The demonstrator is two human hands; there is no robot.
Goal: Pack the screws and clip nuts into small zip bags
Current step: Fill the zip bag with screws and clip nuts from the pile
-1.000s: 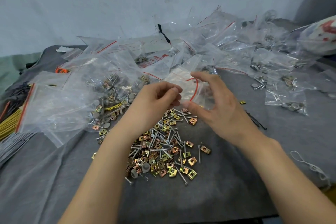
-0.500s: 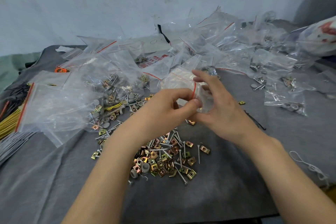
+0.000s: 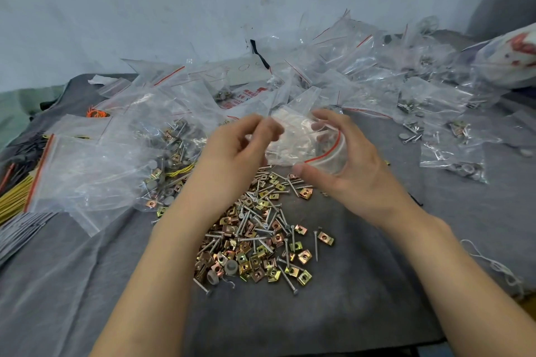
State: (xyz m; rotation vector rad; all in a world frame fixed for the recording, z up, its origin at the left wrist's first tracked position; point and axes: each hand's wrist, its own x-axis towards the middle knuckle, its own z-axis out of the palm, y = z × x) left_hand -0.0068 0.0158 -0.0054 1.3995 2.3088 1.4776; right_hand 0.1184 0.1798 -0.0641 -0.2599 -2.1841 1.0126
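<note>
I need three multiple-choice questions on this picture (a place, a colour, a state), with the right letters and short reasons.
1. The loose pile of silver screws and golden clip nuts lies: A in a box; B on the grey cloth; C on a shelf.
2. Seal line of the small clear zip bag: A red; B blue; C green.
3. The right hand is: A flat on the cloth; B holding a screwdriver; C curled round the bag.
B: cloth shows all around it. A: the line is red. C: fingers bend round the bag's mouth.
</note>
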